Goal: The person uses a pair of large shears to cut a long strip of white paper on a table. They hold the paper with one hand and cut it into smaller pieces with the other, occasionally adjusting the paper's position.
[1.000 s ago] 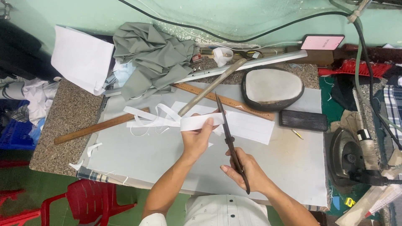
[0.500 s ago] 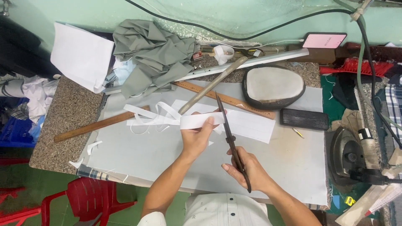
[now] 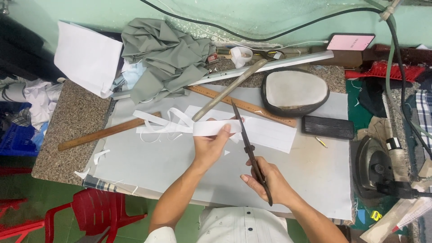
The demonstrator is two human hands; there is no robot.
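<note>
Paper strip (image 3: 211, 128) is pinched in the left hand (image 3: 210, 146) above the grey surface (image 3: 180, 166). The right hand (image 3: 266, 181) grips scissors (image 3: 250, 150), blades at the strip's end. Several cut strips (image 3: 164, 122) already lie alongside; a wider sheet (image 3: 267, 132) looks uncut.

table (image 3: 72, 130) | grey mat (image 3: 180, 157) | wooden ruler (image 3: 105, 132) | grey cloth (image 3: 166, 54) | iron (image 3: 375, 166)

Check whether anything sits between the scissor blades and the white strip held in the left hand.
Nothing visible does. The scissors in the right hand already reach the white strip, blades crossing its right end. The left hand pinches the strip just left of the blades, fingers close beside them but not between.
</note>
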